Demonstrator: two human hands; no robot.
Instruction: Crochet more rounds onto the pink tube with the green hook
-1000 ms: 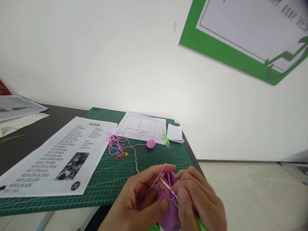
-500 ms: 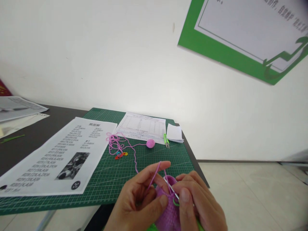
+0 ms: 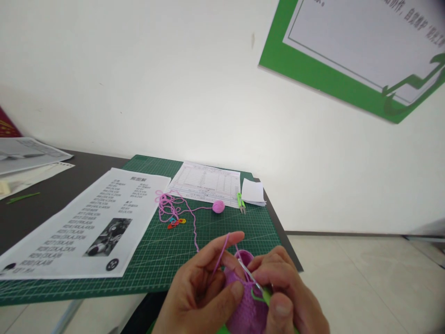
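Observation:
My left hand (image 3: 208,283) pinches the edge of a pink crocheted piece (image 3: 245,308) between thumb and fingers. Pink yarn runs over its raised index finger down to the work. A crochet hook (image 3: 251,274) with a metal shaft and green handle is held in my right hand (image 3: 287,287), its tip at the top edge of the piece. A green stitch marker (image 3: 256,295) hangs on the crochet beside the hook. The lower part of the piece is cut off by the frame.
A green cutting mat (image 3: 167,255) carries loose pink yarn (image 3: 170,204), a small yarn ball (image 3: 218,207), several coloured stitch markers (image 3: 176,222) and green thread snips (image 3: 240,203). Around them lie a printed pattern sheet (image 3: 79,222), a form (image 3: 205,183) and white paper slips (image 3: 253,191).
The right hand has shifted slightly and its thumb has moved lower, showing more of the hook's green handle. The left hand keeps its hold; the view has moved a little.

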